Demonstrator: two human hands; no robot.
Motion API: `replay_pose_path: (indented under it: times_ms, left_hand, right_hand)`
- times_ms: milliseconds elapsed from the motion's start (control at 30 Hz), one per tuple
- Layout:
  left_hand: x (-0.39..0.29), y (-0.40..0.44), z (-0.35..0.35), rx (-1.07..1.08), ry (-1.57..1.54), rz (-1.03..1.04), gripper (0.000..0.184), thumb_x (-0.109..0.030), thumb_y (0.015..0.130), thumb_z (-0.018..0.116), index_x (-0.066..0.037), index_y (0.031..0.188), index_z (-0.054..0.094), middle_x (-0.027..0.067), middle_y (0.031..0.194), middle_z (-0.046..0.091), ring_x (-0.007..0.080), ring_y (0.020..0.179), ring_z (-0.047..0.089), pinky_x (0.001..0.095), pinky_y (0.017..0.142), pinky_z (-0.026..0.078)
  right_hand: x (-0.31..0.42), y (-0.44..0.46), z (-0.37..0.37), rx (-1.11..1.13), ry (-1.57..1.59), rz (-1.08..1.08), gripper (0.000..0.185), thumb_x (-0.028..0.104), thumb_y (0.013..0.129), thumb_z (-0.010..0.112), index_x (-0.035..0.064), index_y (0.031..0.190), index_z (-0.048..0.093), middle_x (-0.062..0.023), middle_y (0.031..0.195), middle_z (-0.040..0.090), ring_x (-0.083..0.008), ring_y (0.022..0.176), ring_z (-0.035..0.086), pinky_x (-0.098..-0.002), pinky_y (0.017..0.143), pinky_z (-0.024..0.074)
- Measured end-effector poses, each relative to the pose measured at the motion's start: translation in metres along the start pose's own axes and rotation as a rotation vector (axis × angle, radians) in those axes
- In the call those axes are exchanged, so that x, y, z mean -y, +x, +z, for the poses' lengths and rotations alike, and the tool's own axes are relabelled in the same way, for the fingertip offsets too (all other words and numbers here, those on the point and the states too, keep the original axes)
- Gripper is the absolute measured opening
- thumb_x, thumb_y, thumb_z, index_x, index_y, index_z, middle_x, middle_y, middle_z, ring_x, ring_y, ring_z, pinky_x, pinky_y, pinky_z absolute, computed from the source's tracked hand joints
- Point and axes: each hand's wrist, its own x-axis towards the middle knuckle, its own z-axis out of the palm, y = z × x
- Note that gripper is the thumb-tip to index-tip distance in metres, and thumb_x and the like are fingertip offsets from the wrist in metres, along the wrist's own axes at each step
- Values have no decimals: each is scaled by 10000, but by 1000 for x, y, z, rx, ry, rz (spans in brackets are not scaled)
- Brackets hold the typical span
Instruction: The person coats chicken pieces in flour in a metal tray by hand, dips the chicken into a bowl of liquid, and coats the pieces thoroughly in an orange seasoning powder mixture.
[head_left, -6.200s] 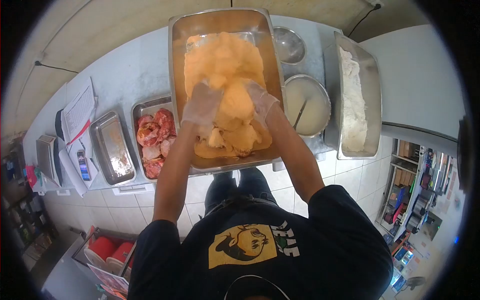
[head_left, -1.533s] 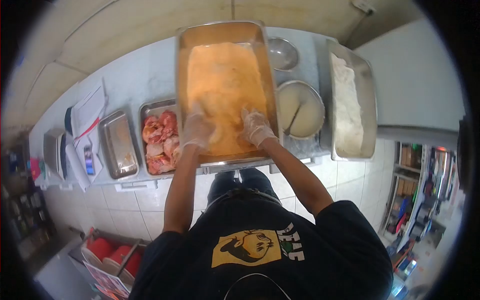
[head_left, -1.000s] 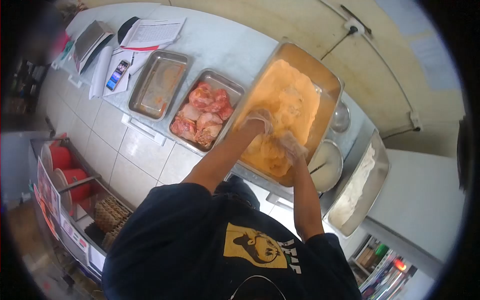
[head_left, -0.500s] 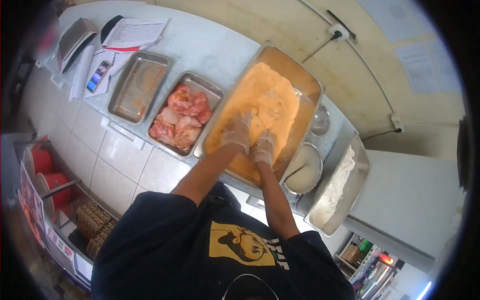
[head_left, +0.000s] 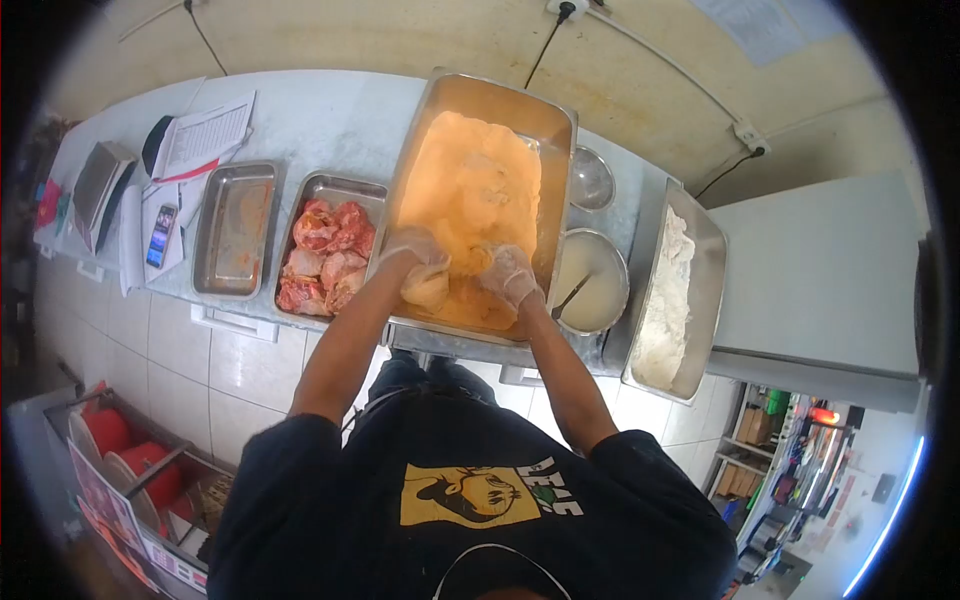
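A deep steel pan (head_left: 567,115) holds a bed of orange-tinted flour (head_left: 470,165). Both hands wear clear plastic gloves and work at the pan's near end. My left hand (head_left: 412,245) is closed on a flour-coated piece of chicken (head_left: 427,288), which hangs low over the flour. My right hand (head_left: 510,272) is at the pan's right side with fingers curled in; what they hold, if anything, is hidden by flour and glove. Left of the pan, a smaller steel tray (head_left: 357,185) carries several raw chicken pieces (head_left: 318,225).
A bowl of pale liquid (head_left: 575,300) with a dark-handled utensil and a smaller metal bowl (head_left: 590,180) stand right of the pan. Farther right is a long pan (head_left: 710,260) of white flour (head_left: 665,310). Leftward lie a stained tray (head_left: 250,240), a phone (head_left: 161,235) and papers (head_left: 205,135).
My hands have come up from deep in the flour and moved apart; the coated piece now shows at the left hand. The camera view has turned, shifting the whole counter.
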Motion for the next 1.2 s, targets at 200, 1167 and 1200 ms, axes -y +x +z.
replay_pose_path:
  times_ms: [200, 1167, 1200]
  left_hand:
    - [-44, -11, 29, -354, 90, -224, 830, -334, 792, 626, -111, 1494, 243, 172, 1437, 439, 351, 1261, 494, 435, 1029, 412]
    - [-19, 168, -71, -520, 478, 444, 891, -327, 694, 773, -113, 1453, 358, 161, 1453, 405, 276, 1305, 433, 370, 1091, 349]
    - [-18, 170, -76, -490, 492, 405, 876, -327, 695, 772, -111, 1443, 370, 161, 1438, 418, 276, 1291, 445, 372, 1082, 357]
  right_hand:
    - [0, -6, 48, -282, -315, 98, 644, 346, 769, 706, 16, 1284, 502, -289, 1152, 579, -405, 1060, 592, -434, 911, 481]
    - [-18, 81, -40, -205, 41, 224, 275, 251, 854, 621, 58, 1050, 622, -119, 1103, 596, -217, 1044, 565, -343, 882, 474]
    - [-19, 84, -43, -194, 48, 226, 270, 254, 855, 620, 62, 1045, 625, -116, 1094, 598, -214, 1036, 566, -343, 876, 476]
